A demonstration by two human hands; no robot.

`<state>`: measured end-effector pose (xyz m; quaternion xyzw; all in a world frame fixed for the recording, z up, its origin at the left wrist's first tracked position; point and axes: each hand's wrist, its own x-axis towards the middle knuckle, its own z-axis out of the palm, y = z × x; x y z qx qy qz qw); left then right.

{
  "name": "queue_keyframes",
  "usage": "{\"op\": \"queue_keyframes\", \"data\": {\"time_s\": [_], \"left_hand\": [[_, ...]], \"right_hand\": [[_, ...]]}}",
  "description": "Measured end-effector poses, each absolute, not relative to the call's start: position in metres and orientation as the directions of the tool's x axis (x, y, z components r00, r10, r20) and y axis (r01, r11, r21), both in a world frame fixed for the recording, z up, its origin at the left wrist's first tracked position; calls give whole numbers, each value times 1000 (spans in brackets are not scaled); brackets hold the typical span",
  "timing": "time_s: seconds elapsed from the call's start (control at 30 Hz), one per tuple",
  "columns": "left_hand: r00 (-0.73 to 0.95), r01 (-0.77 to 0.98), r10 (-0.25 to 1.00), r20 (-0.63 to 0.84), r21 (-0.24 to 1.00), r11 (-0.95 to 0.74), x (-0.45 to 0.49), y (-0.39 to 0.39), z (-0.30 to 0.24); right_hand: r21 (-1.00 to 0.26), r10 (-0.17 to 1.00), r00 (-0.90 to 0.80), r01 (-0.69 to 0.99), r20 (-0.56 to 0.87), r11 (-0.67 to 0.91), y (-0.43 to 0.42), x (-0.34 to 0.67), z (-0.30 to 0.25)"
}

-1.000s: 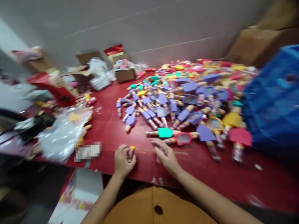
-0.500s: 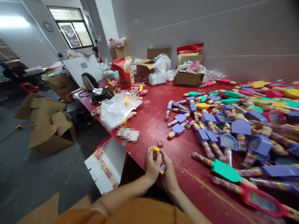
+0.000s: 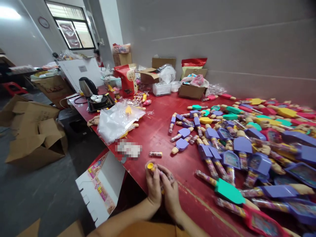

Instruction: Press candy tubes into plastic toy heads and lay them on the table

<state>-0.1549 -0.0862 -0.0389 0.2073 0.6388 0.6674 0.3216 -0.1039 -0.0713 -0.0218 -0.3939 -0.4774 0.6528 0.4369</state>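
Note:
My left hand (image 3: pixel 153 187) is closed around a small tube with a yellow end (image 3: pixel 150 166), which points up and away from me. Close against it, my right hand (image 3: pixel 171 196) has its fingers curled round a small clear tube (image 3: pixel 170 177) with dark contents, mostly hidden by the fingers. A bit of yellow shows low between the palms. Just beyond my hands, a short labelled tube (image 3: pixel 155 154) lies on its side on the red table (image 3: pixel 158 131). Purple paddle-shaped toys (image 3: pixel 182 144) with similar tubes attached lie to the right.
Green, red and yellow toys cover the table's right side. Clear plastic bags (image 3: pixel 116 121) lie at the left, near a kettle (image 3: pixel 87 87) on a tray. Open cartons (image 3: pixel 192 90) stand along the wall. Below the table edge is a white printed box (image 3: pixel 98 187); brown cartons (image 3: pixel 37 131) are on the floor.
The view has swung slightly right. The tube beyond my hands, a small blur before, now lies sideways on the table. My hands have shifted their hold and stay together.

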Motion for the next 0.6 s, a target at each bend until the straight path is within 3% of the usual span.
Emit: {"op": "queue_keyframes", "data": {"time_s": [0.1,0.3,0.43,0.5,0.57,0.6], "left_hand": [[-710,-166,696,-109,986,-14,-168,-55,-38],[-732,-89,667,-141,990,112,-182,-16,-61],[-687,157,726,-15,973,168,-195,-18,-62],[-617,431,779,111,876,216,-216,-8,-49],[-494,689,852,175,676,260,-246,17,-32],[-395,802,909,131,532,272,-263,34,-24]], "right_hand": [[-996,929,-371,-89,15,-20,-35,-119,-19],[-981,883,-453,83,119,174,36,-128,-46],[-981,894,-428,69,135,181,56,-121,-60],[-986,917,-383,67,116,153,60,-120,-63],[-990,934,-343,69,94,125,63,-120,-66],[-991,939,-333,72,83,113,65,-121,-67]]}}
